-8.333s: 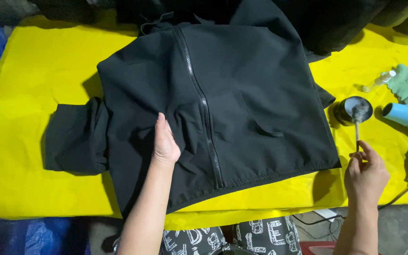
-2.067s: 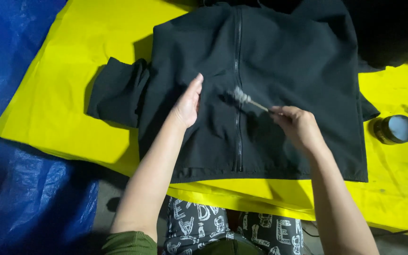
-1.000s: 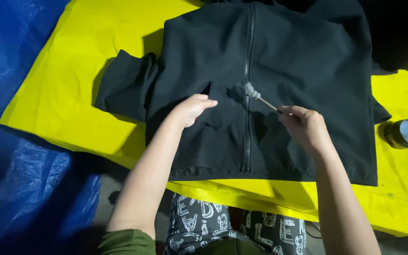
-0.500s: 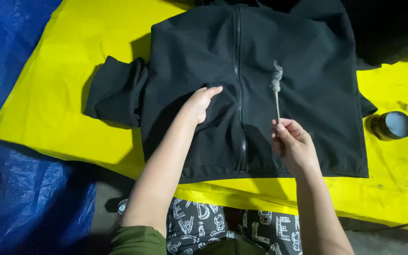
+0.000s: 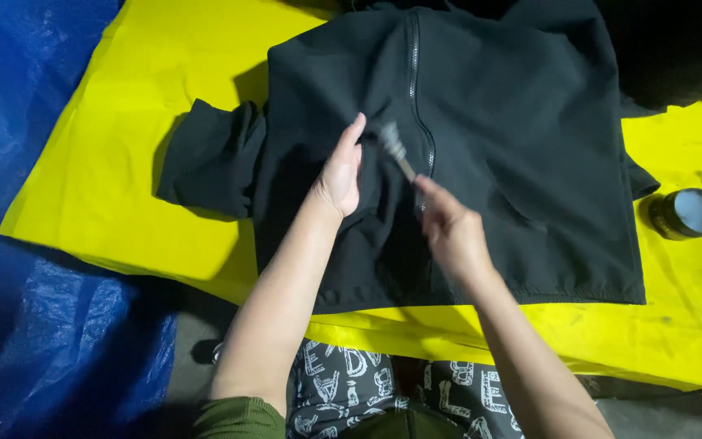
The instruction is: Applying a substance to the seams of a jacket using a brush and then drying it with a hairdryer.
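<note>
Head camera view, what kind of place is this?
Probably a makeshift garment workstation: a black jacket lies flat on a yellow sheet beside a blue tarp; the right hand holds a small brush; a small round tin stands nearby.

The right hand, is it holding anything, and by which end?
The right hand holds a small brush by the lower end of its thin handle, bristles over the black jacket. The left hand only presses the fabric.

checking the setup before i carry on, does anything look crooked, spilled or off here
The jacket lies flat, but its sleeve is bunched in a crumpled fold on the yellow sheet. The small tin sits upright with no spill around it. Nothing else stands out.
</note>
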